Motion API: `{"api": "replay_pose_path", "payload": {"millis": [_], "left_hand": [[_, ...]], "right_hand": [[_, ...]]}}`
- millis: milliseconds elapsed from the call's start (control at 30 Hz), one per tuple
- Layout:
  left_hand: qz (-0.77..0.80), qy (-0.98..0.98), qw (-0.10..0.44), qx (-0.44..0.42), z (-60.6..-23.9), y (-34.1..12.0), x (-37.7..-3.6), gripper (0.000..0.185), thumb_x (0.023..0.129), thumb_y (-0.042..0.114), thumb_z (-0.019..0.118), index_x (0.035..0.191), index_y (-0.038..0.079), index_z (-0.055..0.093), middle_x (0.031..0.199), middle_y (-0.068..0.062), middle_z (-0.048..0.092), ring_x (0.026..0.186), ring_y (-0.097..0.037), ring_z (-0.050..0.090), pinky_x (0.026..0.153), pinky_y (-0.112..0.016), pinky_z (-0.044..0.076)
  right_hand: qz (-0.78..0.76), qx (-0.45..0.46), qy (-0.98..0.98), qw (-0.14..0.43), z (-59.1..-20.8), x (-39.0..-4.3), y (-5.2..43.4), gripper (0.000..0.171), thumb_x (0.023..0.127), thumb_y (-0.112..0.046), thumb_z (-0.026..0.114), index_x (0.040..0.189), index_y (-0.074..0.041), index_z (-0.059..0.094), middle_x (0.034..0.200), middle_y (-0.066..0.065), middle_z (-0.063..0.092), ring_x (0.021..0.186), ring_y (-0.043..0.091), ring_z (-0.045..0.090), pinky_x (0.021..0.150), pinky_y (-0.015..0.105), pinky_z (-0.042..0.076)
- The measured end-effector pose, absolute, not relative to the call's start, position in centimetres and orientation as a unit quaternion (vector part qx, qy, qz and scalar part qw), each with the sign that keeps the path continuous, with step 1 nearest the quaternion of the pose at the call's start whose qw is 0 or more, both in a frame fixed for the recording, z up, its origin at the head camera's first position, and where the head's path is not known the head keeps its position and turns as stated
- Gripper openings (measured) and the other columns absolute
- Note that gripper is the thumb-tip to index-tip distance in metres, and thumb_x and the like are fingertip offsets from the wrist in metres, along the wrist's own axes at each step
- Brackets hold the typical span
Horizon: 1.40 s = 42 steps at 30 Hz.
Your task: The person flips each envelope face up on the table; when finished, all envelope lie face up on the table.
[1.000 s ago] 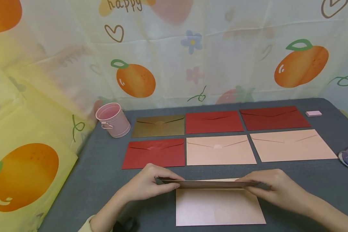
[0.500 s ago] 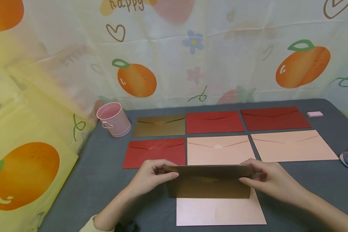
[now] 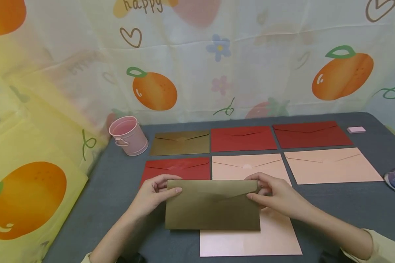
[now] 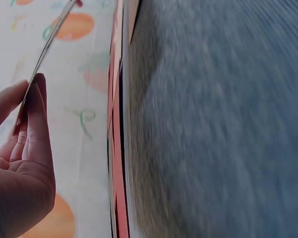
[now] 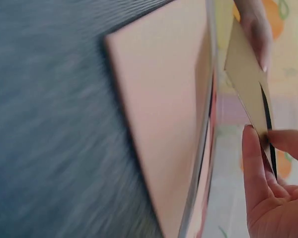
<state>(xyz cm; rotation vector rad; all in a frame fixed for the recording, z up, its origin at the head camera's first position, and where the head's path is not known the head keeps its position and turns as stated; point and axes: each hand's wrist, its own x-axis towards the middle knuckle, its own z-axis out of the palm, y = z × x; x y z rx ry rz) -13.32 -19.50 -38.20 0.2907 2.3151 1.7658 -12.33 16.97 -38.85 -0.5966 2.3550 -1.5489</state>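
Gold envelope (image 3: 212,204) hangs flap-side up above the near pink envelope (image 3: 250,237), pinched at its upper corners by the left hand (image 3: 151,195) and right hand (image 3: 278,197), keeping it flat and level.

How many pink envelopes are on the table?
3. One pink envelope lies in the middle of the near row, partly behind the hands. A second lies to its right. A third lies nearest the person, partly under the held gold envelope. Others could be hidden beneath.
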Motion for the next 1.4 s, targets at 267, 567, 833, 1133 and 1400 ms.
{"api": "replay_pose_path", "payload": {"millis": [267, 567, 833, 1133, 1400], "left_hand": [[0.603, 0.781, 0.153, 0.063, -38.1, -24.0, -13.2, 0.037, 0.087, 0.017, 0.075, 0.12, 0.005, 0.064, 0.089, -0.008, 0.07, 0.078, -0.02, 0.067, 0.072, -0.033, 0.055], [0.576, 0.793, 0.192, 0.048, -38.3, -29.6, -13.0, 0.035, 0.092, 0.015, 0.069, 0.121, -0.002, 0.059, 0.102, -0.01, 0.07, 0.084, -0.023, 0.068, 0.075, -0.037, 0.056], [0.525, 0.829, 0.191, -0.009, -38.6, -32.5, -12.5, 0.04, 0.091, 0.02, 0.07, 0.12, -0.004, 0.058, 0.093, -0.008, 0.067, 0.077, -0.017, 0.061, 0.068, -0.031, 0.054], [0.469, 0.864, 0.171, -0.056, -39.1, -32.8, -12.1, 0.045, 0.089, 0.022, 0.073, 0.12, -0.007, 0.058, 0.088, -0.006, 0.064, 0.073, -0.017, 0.057, 0.063, -0.029, 0.05], [0.385, 0.91, 0.136, -0.079, -39.2, -32.4, -12.0, 0.052, 0.084, 0.031, 0.078, 0.117, -0.004, 0.061, 0.089, -0.005, 0.064, 0.077, -0.019, 0.057, 0.064, -0.028, 0.05]], "right_hand": [[-0.554, -0.229, 0.775, 0.202, -38.7, -13.1, 12.8, 0.026, 0.096, -0.018, 0.064, 0.119, -0.006, 0.061, 0.097, 0.006, 0.069, 0.077, 0.016, 0.068, 0.062, 0.033, 0.058], [-0.489, -0.291, 0.794, 0.217, -39.1, -13.7, 7.9, 0.023, 0.093, -0.016, 0.064, 0.116, -0.01, 0.066, 0.059, 0.0, 0.059, 0.057, 0.014, 0.065, 0.06, 0.022, 0.051], [-0.459, -0.31, 0.801, 0.226, -39.2, -14.2, 4.8, 0.035, 0.09, -0.008, 0.065, 0.124, -0.003, 0.063, 0.069, -0.003, 0.066, 0.063, 0.009, 0.064, 0.058, 0.021, 0.049], [-0.446, -0.311, 0.809, 0.223, -39.5, -14.3, 4.0, 0.044, 0.086, -0.008, 0.068, 0.129, -0.004, 0.06, 0.097, -0.004, 0.067, 0.085, 0.005, 0.063, 0.072, 0.023, 0.048], [-0.45, -0.3, 0.814, 0.214, -39.7, -14.5, 4.7, 0.04, 0.089, -0.012, 0.065, 0.129, -0.007, 0.061, 0.116, 0.0, 0.065, 0.091, 0.003, 0.062, 0.081, 0.024, 0.047]]}}
